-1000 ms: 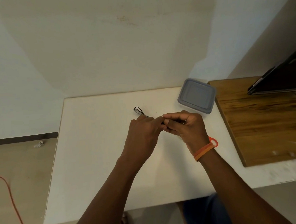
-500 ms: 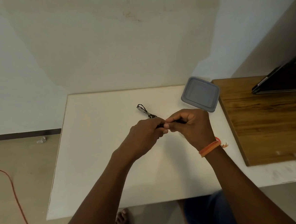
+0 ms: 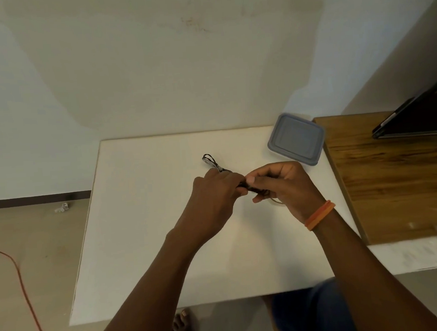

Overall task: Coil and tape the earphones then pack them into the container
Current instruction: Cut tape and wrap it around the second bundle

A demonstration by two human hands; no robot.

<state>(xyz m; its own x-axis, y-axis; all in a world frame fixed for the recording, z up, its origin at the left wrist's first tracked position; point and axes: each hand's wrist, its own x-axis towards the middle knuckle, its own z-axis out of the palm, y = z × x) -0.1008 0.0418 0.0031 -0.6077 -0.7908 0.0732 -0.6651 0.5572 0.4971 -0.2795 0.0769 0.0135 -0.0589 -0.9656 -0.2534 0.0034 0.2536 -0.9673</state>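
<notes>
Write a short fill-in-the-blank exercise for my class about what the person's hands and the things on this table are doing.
1. Both hands hold the black ____ between them above the white table.
2. The orange wristband is on the ____ wrist.
3. The grey container has its lid ____.
4. The left hand and right hand are ____ the container, not touching it.

Missing words: earphones; right; on; apart from

Left hand [image 3: 215, 191] and right hand [image 3: 282, 186] meet over white desk [image 3: 143, 222], both pinching bundled black earphones [image 3: 216, 163]; cable loop protrudes left. Grey lidded container [image 3: 296, 138] at desk's far right edge. Orange wristband [image 3: 319, 215] on right wrist.
</notes>
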